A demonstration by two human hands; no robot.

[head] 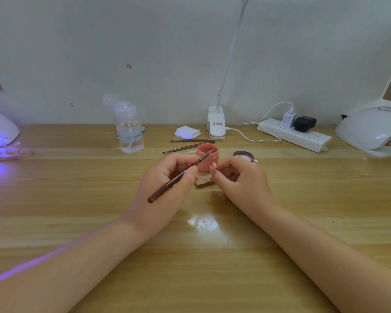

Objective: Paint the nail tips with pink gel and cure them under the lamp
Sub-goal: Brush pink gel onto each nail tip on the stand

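- Keep left hand (165, 177) pinching brush (178, 176), bristles toward 1 o'clock over pink gel jar (207, 159).
- Steady nail tip (213, 166), seemingly pinched by right hand (237, 177).
- Stroke lightly, sparingly.

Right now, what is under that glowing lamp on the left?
Under the lit lamp sits a clear strip carrying a few nail tips, bathed in purple light. Its far end runs beneath the hood, so anything deeper inside is hidden.

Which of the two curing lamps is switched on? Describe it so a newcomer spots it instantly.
Start at the wooden table and follow its far edge to the left end. The lit lamp is the white dome there, half cut off by the frame. Unlike the dark lamp at the right end, it glows violet onto the wood.
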